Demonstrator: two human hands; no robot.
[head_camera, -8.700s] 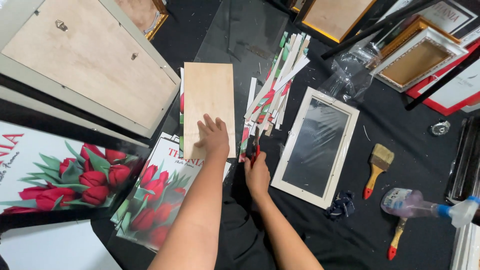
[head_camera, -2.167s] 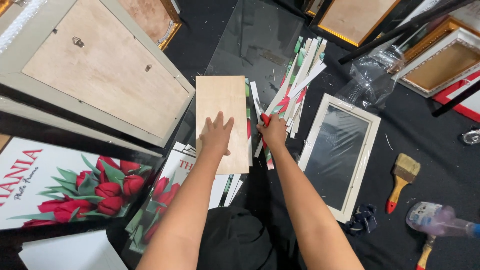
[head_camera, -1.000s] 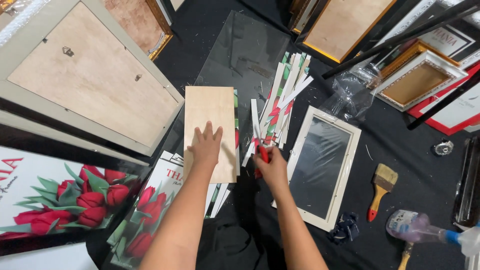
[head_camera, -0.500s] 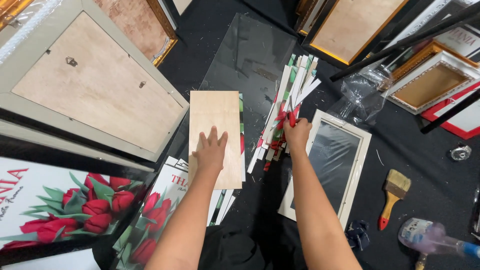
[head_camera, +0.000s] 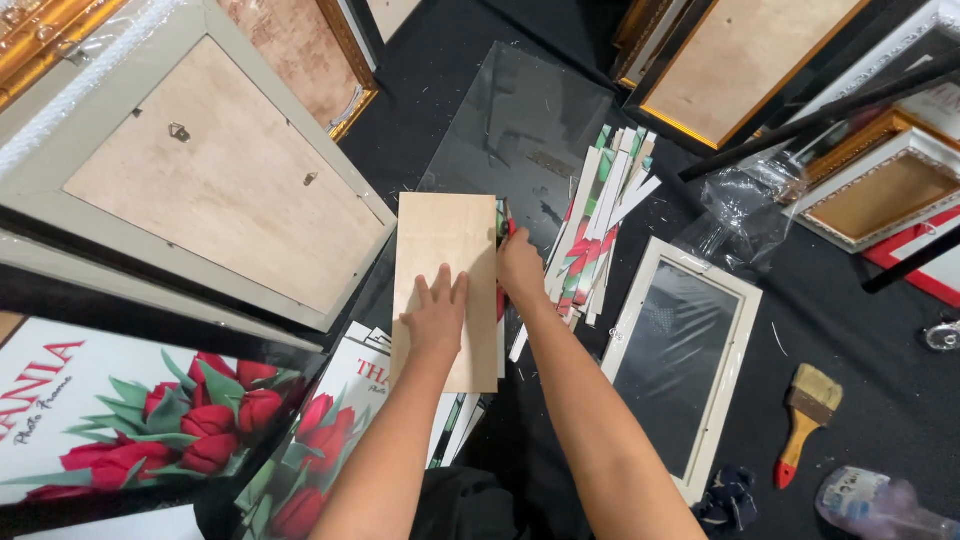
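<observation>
My left hand (head_camera: 437, 316) lies flat, fingers spread, on a light wooden board (head_camera: 446, 238). The board rests on a stack of printed sheets with red tulips (head_camera: 335, 430). My right hand (head_camera: 520, 268) is at the board's right edge, near its upper half, closed on a small red-handled tool (head_camera: 509, 228) that is mostly hidden by the fingers. A pile of cut paper strips (head_camera: 603, 215) lies just right of that hand.
A glass sheet (head_camera: 520, 120) lies beyond the board. A white frame (head_camera: 742, 300) sits to the right, with a paintbrush (head_camera: 806, 418), a spray bottle (head_camera: 870, 500) and a crumpled plastic bag (head_camera: 738, 215). A large frame back (head_camera: 215, 185) and a tulip poster (head_camera: 110, 420) lie left.
My right hand, over the paper strips half a second ago, has come back left to the board's right edge. My left hand stays pressed on the board.
</observation>
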